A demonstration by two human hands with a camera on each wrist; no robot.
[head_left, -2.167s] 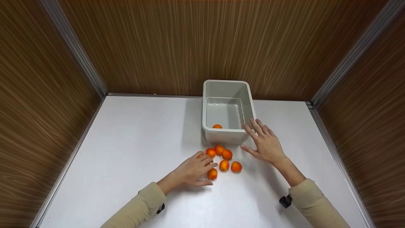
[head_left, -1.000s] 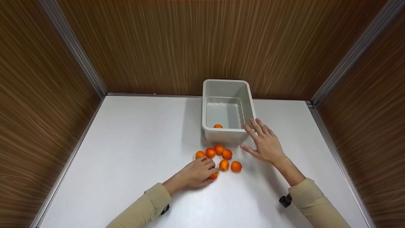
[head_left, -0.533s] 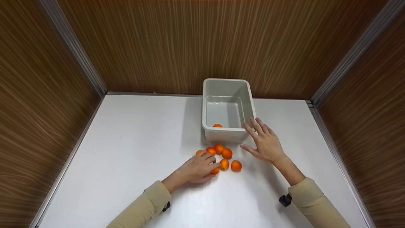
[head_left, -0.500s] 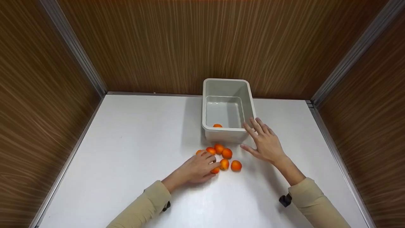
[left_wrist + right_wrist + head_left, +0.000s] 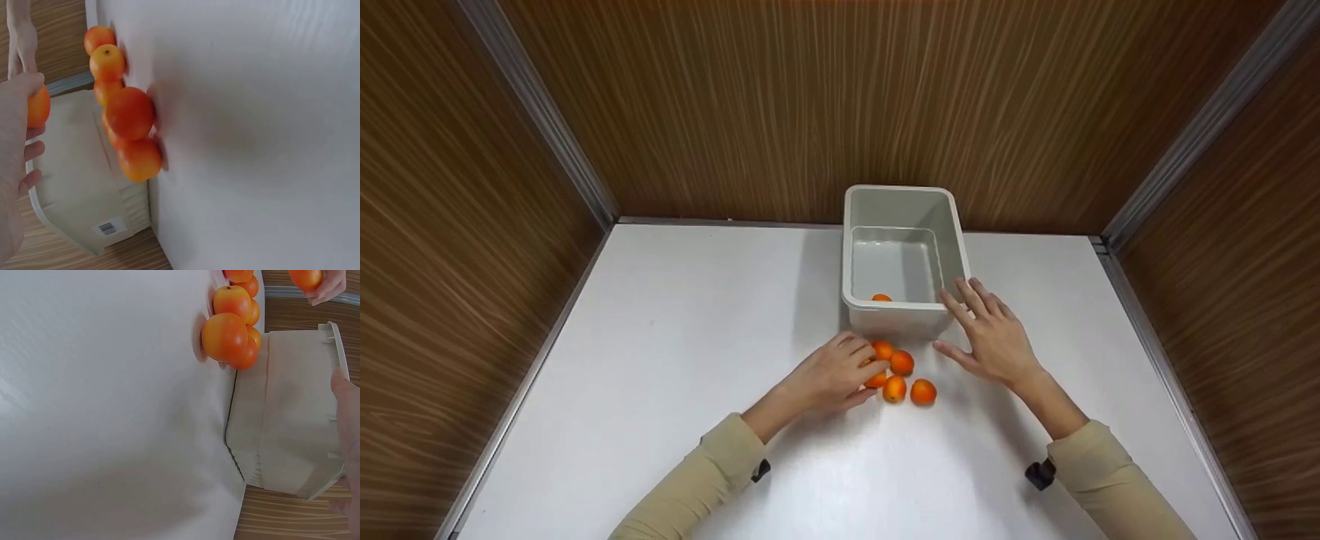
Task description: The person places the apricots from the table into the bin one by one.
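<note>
— Where is the left hand [image 5: 832, 373] relative to the pale grey rectangular plastic bin [image 5: 855, 247]?

— Just in front of the bin's near wall, lifted a little off the white table [image 5: 675, 360]. Its curled fingers pinch one small round orange fruit [image 5: 37, 107]; the left wrist view shows the fruit between thumb and fingertips.

— And the loose orange fruits [image 5: 901, 363]?

— Clustered on the table just before the bin's near wall, touching one another, right beside the left hand's fingertips.

— The right hand [image 5: 996, 341]?

— At the bin's near right corner, fingers straight and spread, tips against the bin's rim and wall. It holds nothing.

— Anything inside the bin?

— One more orange fruit [image 5: 880, 298] lies against the near wall.
</note>
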